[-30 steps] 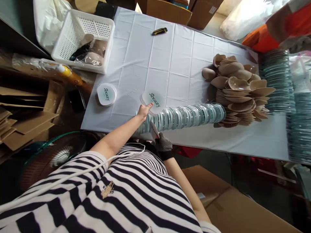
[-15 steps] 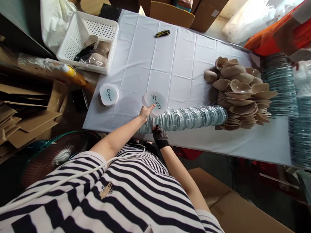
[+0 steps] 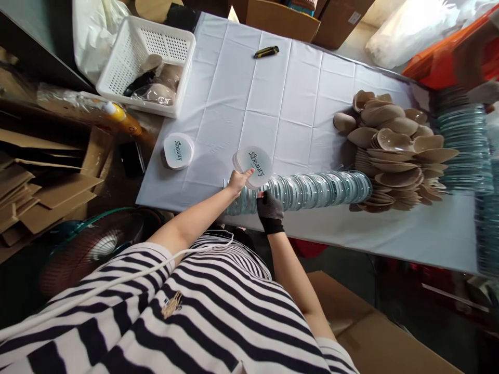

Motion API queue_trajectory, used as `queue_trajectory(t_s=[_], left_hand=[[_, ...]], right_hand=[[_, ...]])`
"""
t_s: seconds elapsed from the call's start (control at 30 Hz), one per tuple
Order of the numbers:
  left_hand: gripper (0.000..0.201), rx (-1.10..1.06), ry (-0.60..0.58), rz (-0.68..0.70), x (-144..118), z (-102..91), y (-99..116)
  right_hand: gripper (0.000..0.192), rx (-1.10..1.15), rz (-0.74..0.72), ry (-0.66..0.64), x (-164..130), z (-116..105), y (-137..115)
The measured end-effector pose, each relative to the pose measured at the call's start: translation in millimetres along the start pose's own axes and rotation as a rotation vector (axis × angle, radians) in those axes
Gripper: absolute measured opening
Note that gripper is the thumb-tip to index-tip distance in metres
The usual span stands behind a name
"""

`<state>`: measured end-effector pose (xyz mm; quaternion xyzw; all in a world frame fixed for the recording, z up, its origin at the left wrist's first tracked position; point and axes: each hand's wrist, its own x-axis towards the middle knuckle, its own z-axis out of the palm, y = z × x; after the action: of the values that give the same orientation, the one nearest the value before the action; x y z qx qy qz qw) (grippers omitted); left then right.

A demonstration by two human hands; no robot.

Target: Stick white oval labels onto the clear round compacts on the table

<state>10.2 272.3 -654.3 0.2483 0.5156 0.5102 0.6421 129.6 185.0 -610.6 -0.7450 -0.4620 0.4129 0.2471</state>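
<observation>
Fingers of the left hand [image 3: 237, 182] are pinching a small stack of white round cards [image 3: 255, 165] printed "Sbeauty", holding them fanned and tilted up just above the near end of a long row of clear round lids [image 3: 304, 189]. The right hand [image 3: 270, 206], wearing a dark dotted glove, is curling its fingertips onto the near part of that row, right below the cards; whether it is actually gripping one lid or only pressing on it cannot be told from this view.

The row of lids is lying on its side on the white tablecloth [image 3: 273, 93], its long axis running from the two hands away to the person's right, where it is ending against a heap of tan shallow cups [image 3: 393, 148]. So the lids are lying to the right of the cards, and the gloved hand is the nearer one to them, touching them, while the bare hand is keeping the cards just above and to the left.

Compared with half a second ago, the gloved hand is sitting higher on the row and closer to the cards, where before it was at the table's edge; the cards are staying in much the same raised pose.

Farther out, another white printed disc [image 3: 178, 150] is lying alone near the table's left edge, a white basket [image 3: 171, 39] is standing at the far corner, and a yellow-and-black utility knife [image 3: 266, 51] is lying well apart.
</observation>
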Motion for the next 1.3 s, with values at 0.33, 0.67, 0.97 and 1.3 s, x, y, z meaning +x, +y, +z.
queue_trajectory(t_s=[0.33, 0.67, 0.97, 1.3], left_hand=[[0.037, 0.003, -0.022, -0.081, -29, -9.7, 10], [0.049, -0.066, 0.172, -0.017, 7, -46.6, 24], [0.039, -0.026, 0.194, -0.06, 7, -48.4, 22], [0.034, -0.035, 0.202, -0.079, 5, -47.4, 21]], right_hand=[[0.042, -0.098, -0.37, 0.237, 15, 3, -26], [0.04, -0.63, -0.181, -0.175, -110, -3, 26], [0.034, -0.745, 0.004, -0.324, -55, 70, -15], [0.031, -0.74, -0.059, -0.298, -38, 78, -10]])
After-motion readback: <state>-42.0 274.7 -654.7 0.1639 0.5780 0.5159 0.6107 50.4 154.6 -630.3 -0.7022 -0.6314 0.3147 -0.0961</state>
